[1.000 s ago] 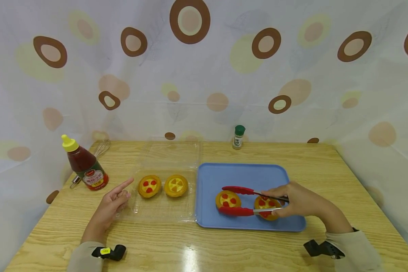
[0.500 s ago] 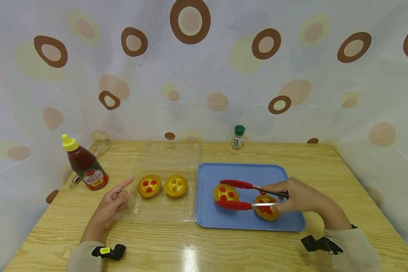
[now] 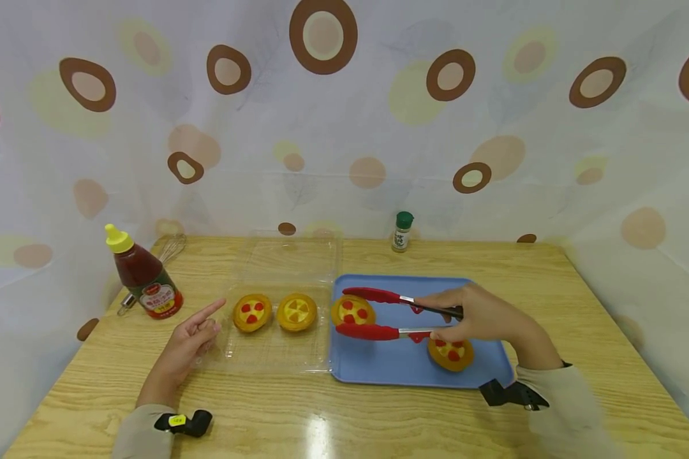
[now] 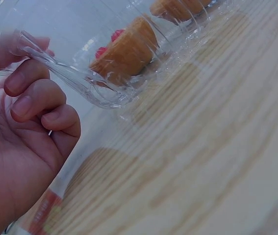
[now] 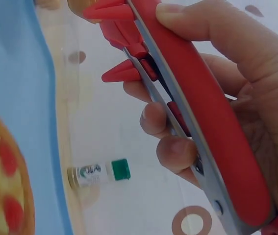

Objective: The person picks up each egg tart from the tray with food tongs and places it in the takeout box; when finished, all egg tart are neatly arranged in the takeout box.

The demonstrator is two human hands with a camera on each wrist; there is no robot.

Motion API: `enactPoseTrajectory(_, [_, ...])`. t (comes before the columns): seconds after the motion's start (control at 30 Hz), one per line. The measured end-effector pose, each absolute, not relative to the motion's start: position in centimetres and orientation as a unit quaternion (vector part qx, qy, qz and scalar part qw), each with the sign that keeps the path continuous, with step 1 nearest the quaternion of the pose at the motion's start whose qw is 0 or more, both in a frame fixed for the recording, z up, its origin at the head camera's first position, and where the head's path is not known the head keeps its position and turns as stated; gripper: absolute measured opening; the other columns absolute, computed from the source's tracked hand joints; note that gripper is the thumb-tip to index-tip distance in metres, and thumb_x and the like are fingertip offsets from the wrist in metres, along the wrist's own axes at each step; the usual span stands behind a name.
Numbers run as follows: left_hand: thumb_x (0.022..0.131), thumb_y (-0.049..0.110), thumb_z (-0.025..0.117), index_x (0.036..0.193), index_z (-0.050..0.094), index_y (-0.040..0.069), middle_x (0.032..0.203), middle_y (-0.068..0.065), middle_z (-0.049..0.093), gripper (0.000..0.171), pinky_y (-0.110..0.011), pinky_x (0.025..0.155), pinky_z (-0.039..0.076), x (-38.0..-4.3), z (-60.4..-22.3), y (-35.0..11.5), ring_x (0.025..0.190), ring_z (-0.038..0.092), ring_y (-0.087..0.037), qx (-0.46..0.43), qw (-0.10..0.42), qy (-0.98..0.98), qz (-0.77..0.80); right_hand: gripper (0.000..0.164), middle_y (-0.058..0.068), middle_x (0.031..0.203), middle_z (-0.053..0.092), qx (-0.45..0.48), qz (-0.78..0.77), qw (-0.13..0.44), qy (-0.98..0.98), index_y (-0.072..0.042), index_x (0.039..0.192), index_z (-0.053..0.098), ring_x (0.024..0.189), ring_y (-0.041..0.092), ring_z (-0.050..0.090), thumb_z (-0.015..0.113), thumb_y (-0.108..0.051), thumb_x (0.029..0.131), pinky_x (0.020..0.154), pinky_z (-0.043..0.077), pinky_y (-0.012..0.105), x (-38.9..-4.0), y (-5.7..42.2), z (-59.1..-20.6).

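My right hand (image 3: 476, 315) holds a pair of tongs (image 5: 202, 117) with red tips. Between those tips is a tart (image 3: 354, 312) with red pieces on top, over the left rim of a blue tray (image 3: 379, 366). A second red-topped tart (image 3: 450, 358) lies on the tray below my right hand. My left hand (image 3: 186, 350) pinches the left edge of an opened clear plastic container (image 3: 275, 360), index finger stretched out. Inside the container sit a red-topped tart (image 3: 252, 313) and a tart with yellow wedges (image 3: 296, 312).
A ketchup bottle (image 3: 149, 284) with a yellow cap stands at the left, partly in front of a whisk (image 3: 172, 248). Behind the tray stands a small green-capped shaker (image 3: 402, 231). A patterned curtain (image 3: 367, 127) closes off the back and sides.
My right hand has moved left and away from me with the tongs, and the tart between their tips has come along to the tray's left rim. The left hand stays put.
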State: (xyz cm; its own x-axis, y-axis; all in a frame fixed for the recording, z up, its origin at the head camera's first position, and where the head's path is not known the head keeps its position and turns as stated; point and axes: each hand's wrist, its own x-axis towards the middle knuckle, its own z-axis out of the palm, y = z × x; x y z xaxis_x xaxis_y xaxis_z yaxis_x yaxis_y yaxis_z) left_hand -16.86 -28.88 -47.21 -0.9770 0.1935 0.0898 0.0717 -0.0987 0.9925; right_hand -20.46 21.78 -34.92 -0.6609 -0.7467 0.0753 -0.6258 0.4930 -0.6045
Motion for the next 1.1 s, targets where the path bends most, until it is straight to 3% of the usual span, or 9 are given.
enactPoseTrajectory(0.1, [0.099,0.004,0.046,0.143,0.042,0.013,0.067,0.006,0.039,0.046,-0.034,0.052,0.019,-16.8,-47.1,-28.9,0.053,0.030,-0.013,0.098,0.042,0.669,0.735,0.053,-0.006,0.071,0.053,-0.408,-0.301,0.096,0.856,-0.003,0.127,0.060,0.057,0.004,0.037,0.076,-0.023,0.080,0.046,0.030,0.018,-20.8,20.5,-34.9])
enactPoseTrajectory(0.23, [0.099,0.003,0.045,0.144,0.042,0.013,0.068,0.006,0.038,0.046,-0.034,0.052,0.019,-16.9,-47.1,-28.9,0.054,0.029,-0.014,0.099,0.042,0.670,0.735,0.053,-0.008,0.075,0.055,-0.418,-0.301,0.094,0.852,-0.005,0.126,0.061,0.056,0.004,0.037,0.077,-0.023,0.079,0.046,0.028,0.018,-21.1,18.6,-34.9])
enactPoseTrajectory(0.33, [0.099,0.003,0.045,0.144,0.041,0.012,0.067,0.006,0.038,0.046,-0.034,0.052,0.019,-16.9,-47.1,-28.9,0.054,0.028,-0.016,0.097,0.040,0.671,0.734,0.052,-0.003,0.076,0.057,-0.422,-0.309,0.106,0.846,-0.008,0.126,0.062,0.057,0.005,0.037,0.077,-0.024,0.079,0.047,0.028,0.019,-21.3,17.1,-35.0])
enactPoseTrajectory(0.47, [0.099,0.002,0.045,0.144,0.039,0.009,0.067,0.006,0.038,0.047,-0.035,0.053,0.019,-16.9,-47.2,-28.9,0.054,0.028,-0.015,0.093,0.039,0.676,0.730,0.050,-0.001,0.067,0.048,-0.434,-0.314,0.119,0.836,-0.011,0.126,0.063,0.055,0.005,0.035,0.076,-0.023,0.079,0.049,0.028,0.019,-21.6,15.2,-35.3])
enactPoseTrajectory(0.6, [0.099,0.001,0.044,0.144,0.039,0.008,0.066,0.006,0.036,0.046,-0.034,0.052,0.019,-16.9,-47.2,-28.9,0.053,0.031,-0.009,0.094,0.035,0.677,0.729,0.050,-0.009,0.063,0.039,-0.453,-0.311,0.125,0.826,-0.011,0.126,0.062,0.053,0.004,0.033,0.076,-0.021,0.079,0.049,0.027,0.019,-22.0,13.3,-35.7])
enactPoseTrajectory(0.8, [0.098,0.000,0.043,0.142,0.042,0.008,0.065,0.005,0.034,0.045,-0.032,0.050,0.018,-16.9,-47.0,-28.7,0.052,0.029,-0.010,0.100,0.024,0.673,0.733,0.050,-0.010,0.061,0.038,-0.470,-0.305,0.149,0.815,-0.009,0.127,0.061,0.051,0.003,0.033,0.074,-0.016,0.079,0.048,0.029,0.019,-22.4,10.8,-35.8])
enactPoseTrajectory(1.1, [0.098,0.000,0.044,0.138,0.049,0.016,0.066,0.003,0.034,0.043,-0.032,0.051,0.018,-16.9,-46.9,-28.6,0.054,0.026,-0.015,0.100,0.022,0.670,0.735,0.050,-0.010,0.052,0.025,-0.482,-0.284,0.180,0.809,-0.011,0.131,0.058,0.046,0.004,0.021,0.071,-0.018,0.083,0.048,0.025,0.019,-23.2,8.0,-36.4])
